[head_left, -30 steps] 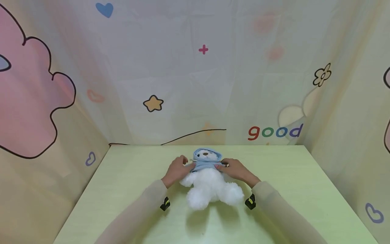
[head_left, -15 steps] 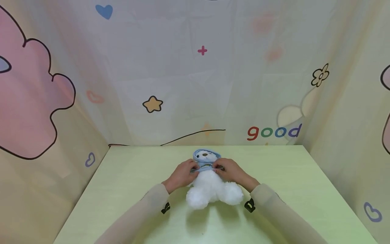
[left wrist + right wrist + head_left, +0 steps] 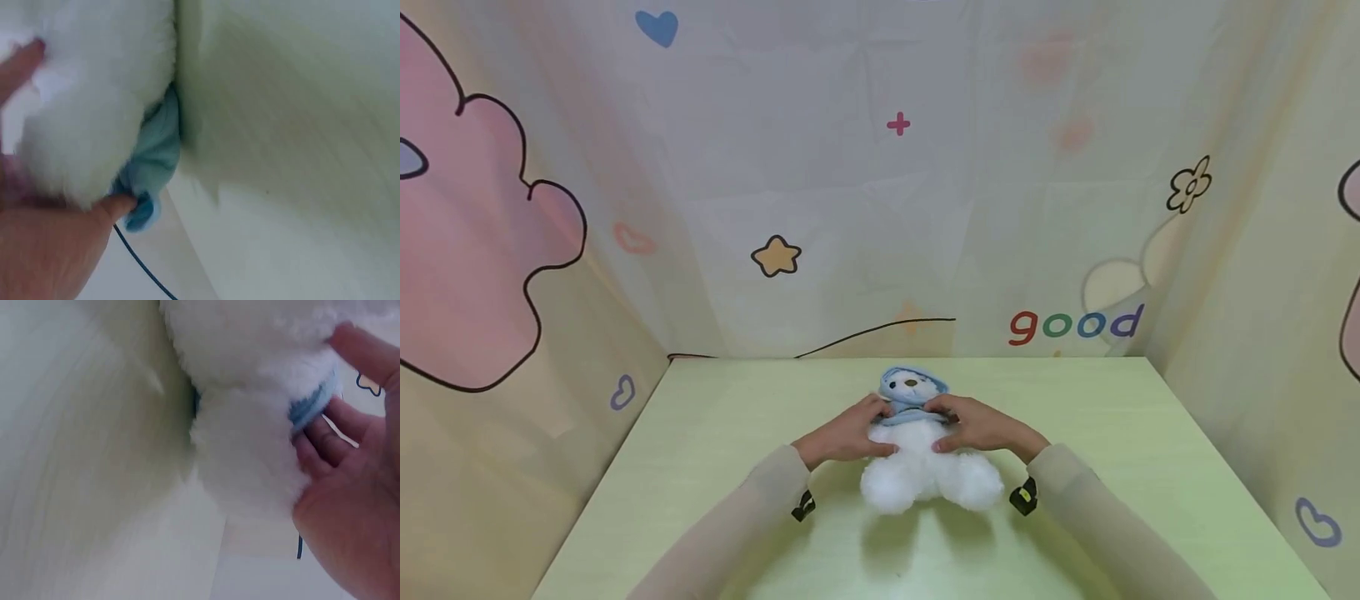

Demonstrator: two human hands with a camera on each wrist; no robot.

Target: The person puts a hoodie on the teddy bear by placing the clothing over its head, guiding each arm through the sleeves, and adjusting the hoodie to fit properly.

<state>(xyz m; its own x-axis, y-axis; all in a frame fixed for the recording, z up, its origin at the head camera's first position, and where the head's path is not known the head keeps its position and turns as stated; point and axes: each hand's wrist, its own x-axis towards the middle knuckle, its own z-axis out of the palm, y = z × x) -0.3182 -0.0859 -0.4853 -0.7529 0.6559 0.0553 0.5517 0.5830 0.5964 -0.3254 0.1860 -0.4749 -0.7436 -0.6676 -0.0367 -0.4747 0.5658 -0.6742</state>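
Observation:
A white plush bear (image 3: 916, 437) in a light blue hooded top (image 3: 910, 416) lies face up on the table, legs toward me. The top is bunched high on its chest, leaving the belly bare. My left hand (image 3: 848, 430) holds one side of the bear, thumb on the belly, fingers at the top. Mirroring it, my right hand (image 3: 988, 427) holds the other side with its thumb on the belly. In the right wrist view, curled fingers (image 3: 319, 447) touch the hem of the blue cloth (image 3: 312, 406). A bunched blue piece (image 3: 156, 147) shows beneath the fur in the left wrist view.
The pale green table (image 3: 715, 433) ends at a printed curtain (image 3: 850, 167) behind the bear. More curtain stands on both sides. A black wrist strap piece (image 3: 803, 506) hangs under the left sleeve, and another (image 3: 1024, 497) under the right.
Both hands have come inward from the sleeves of the blue top. Their thumbs have moved down from the cloth onto the belly. The bear has shifted slightly right.

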